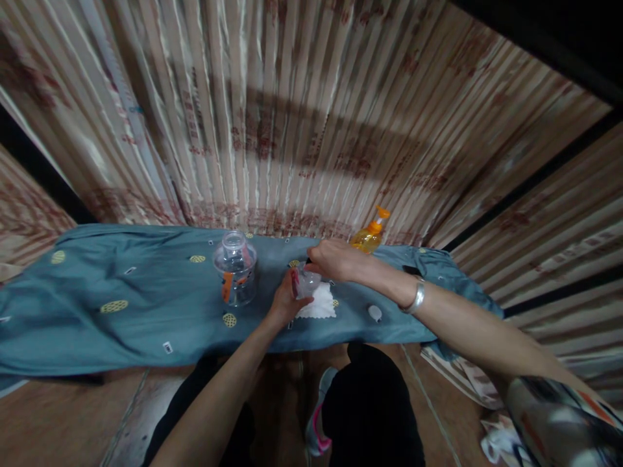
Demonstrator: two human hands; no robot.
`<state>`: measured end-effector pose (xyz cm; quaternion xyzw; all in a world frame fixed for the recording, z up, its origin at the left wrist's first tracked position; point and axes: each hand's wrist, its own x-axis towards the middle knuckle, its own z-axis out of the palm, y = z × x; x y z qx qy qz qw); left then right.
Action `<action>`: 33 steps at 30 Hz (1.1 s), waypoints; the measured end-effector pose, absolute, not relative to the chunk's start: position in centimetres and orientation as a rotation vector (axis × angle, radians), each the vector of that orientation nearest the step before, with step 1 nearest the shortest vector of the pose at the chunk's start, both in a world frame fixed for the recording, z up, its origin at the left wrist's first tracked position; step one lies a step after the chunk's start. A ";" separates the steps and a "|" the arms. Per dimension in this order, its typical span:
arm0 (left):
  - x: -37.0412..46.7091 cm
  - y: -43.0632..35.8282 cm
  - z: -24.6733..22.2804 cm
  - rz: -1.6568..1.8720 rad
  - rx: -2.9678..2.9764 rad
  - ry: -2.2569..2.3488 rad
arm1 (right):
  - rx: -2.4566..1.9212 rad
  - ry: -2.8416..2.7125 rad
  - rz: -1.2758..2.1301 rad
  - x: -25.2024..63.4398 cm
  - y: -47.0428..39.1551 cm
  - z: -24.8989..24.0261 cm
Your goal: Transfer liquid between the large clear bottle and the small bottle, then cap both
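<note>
My left hand (285, 300) is closed around the side of a small clear plastic container (306, 283) with a pink patch on it. Just above its mouth is my right hand (333, 259), fingers curled together. A small dark end shows at those fingers, but the rest of what they grip is hidden. A white cloth (323, 302) with a scalloped edge lies under and beside the container. To the left stands a larger clear plastic jar (237, 275) with an orange label and a narrow neck. Behind my right wrist is an orange pump bottle (368, 237) of yellow liquid.
A blue-green patterned cloth (160, 292) covers the long, low surface. Pleated curtains (292, 130) hang right behind it. A small dark object (413, 270) lies beyond my right forearm. My knees are close to the front edge, above a tiled floor (438, 402).
</note>
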<state>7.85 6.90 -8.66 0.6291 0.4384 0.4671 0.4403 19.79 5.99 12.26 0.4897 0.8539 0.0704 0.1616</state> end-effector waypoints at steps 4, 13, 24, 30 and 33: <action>7.9 6.8 -8.5 1.147 1.564 1.102 | 1.334 2.510 0.152 20.3 6.4 12.5; 8.0 6.6 -8.4 1.144 1.571 1.129 | 1.344 2.419 0.242 20.4 6.3 12.6; 7.7 6.5 -8.0 1.131 1.559 1.114 | 1.356 2.429 0.244 20.1 6.9 12.5; 7.8 6.6 -8.3 1.103 1.540 1.105 | 1.275 2.510 0.132 20.6 6.8 12.5; 7.7 6.6 -8.2 1.111 1.540 1.106 | 1.408 2.425 0.202 20.4 6.8 12.5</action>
